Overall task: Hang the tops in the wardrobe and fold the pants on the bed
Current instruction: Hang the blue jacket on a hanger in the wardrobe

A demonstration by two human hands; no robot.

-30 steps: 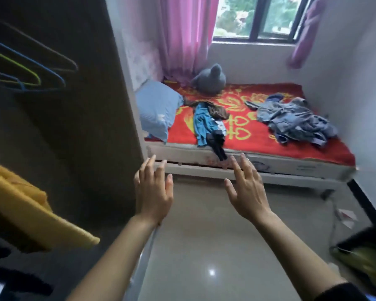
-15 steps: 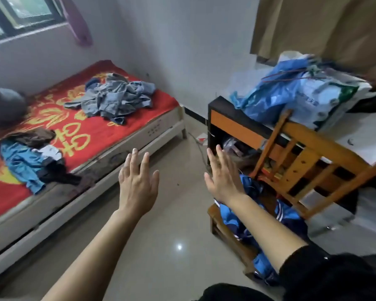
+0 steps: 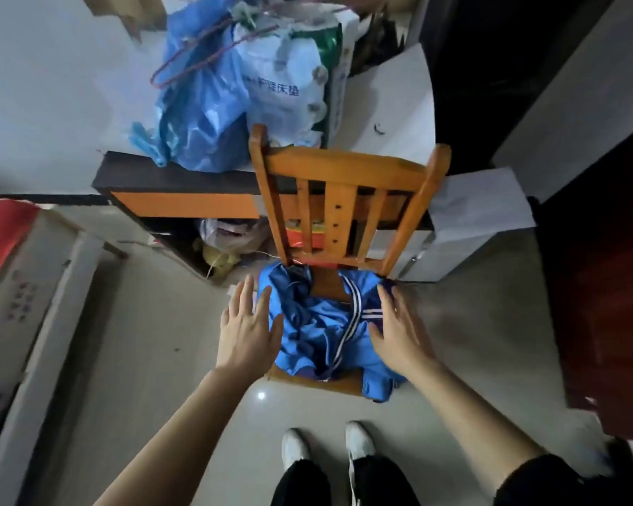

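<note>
A crumpled blue garment (image 3: pixel 318 330) with white and dark stripes lies heaped on the seat of a wooden chair (image 3: pixel 344 199). My left hand (image 3: pixel 247 332) hovers at the garment's left edge with fingers straight, holding nothing. Over the garment's right side my right hand (image 3: pixel 399 332) is spread flat, fingers extended; whether it touches the cloth I cannot tell. A corner of the bed (image 3: pixel 33 279) with its red cover shows at the far left. The wardrobe is out of view.
Behind the chair stands a dark and orange desk (image 3: pixel 183 191) piled with a blue plastic bag (image 3: pixel 201 115) and a white printed sack (image 3: pixel 289 89). Clutter sits under the desk. A dark red door (image 3: pixel 607 286) is at the right. My white shoes (image 3: pixel 326 445) stand on the tiled floor.
My view has swung from the bed and wardrobe round to the chair, which now sits directly below. Both open hands have come down to either side of the blue garment.
</note>
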